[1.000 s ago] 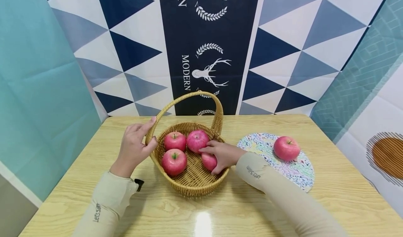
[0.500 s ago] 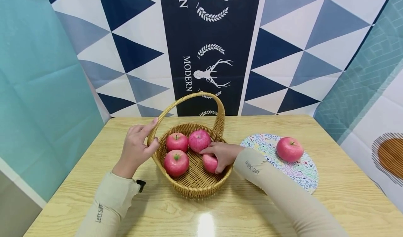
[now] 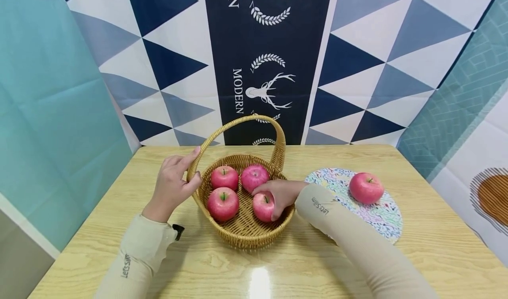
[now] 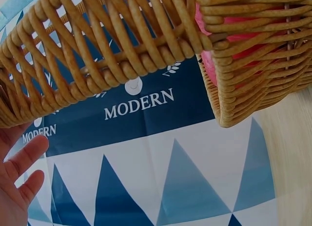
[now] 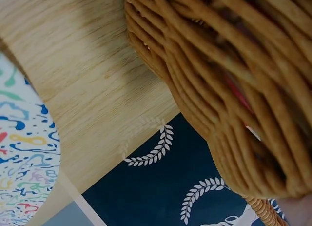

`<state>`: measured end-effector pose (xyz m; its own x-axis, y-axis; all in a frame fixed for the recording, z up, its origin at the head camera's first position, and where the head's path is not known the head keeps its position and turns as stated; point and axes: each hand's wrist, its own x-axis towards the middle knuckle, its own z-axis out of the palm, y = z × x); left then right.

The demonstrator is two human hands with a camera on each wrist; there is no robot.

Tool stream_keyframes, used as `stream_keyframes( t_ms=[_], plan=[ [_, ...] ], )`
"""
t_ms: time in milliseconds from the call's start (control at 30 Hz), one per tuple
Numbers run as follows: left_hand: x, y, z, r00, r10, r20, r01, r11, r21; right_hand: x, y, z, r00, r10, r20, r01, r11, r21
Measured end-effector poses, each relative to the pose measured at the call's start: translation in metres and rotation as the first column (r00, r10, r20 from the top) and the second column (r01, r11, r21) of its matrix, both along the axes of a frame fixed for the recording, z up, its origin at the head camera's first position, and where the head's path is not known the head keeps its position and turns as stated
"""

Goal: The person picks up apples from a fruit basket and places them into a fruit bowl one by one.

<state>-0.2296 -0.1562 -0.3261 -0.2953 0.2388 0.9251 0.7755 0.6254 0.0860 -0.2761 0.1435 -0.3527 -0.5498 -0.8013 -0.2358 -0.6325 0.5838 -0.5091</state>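
Right hand [image 3: 282, 192] curled round front-right apple [image 3: 262, 208] in wicker basket [image 3: 246, 241], left hand [image 3: 171, 184] pinching handle [image 3: 280, 147]; we've four fruits [image 3: 223, 205] in, lone apple [image 3: 366, 188] on patterned plate [image 3: 385, 215] likely left.

Head view: we log the left hand [image 3: 170, 188] at 8 o'clock from centre, thumb [image 3: 193, 182] and index finger [image 3: 189, 158] parted in a grip; the sleeved left forearm [image 3: 136, 246] points to 1 o'clock. The right hand [image 3: 283, 191] lies at 5 o'clock, back uppermost, digits curled in a grip; the sleeved right forearm [image 3: 353, 233] points to 10 o'clock. Left wrist view: we note separated fingers [image 4: 28, 155] at 8 o'clock.
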Motion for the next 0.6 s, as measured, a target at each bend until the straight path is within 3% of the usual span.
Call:
stream_keyframes(
  t_ms=[333,600],
  plan=[
    [0.0034,-0.0014,0.0008,0.999,0.023,0.045,-0.023,1.0,-0.01,0.0025,-0.0023,0.0024,0.999,-0.01,0.052,0.011,1.0,-0.024],
    [0.0032,-0.0011,0.0028,0.998,0.024,0.061,-0.022,0.999,-0.026,0.0067,-0.0059,0.0062,0.999,0.02,0.029,-0.019,0.999,-0.036]
  ],
)
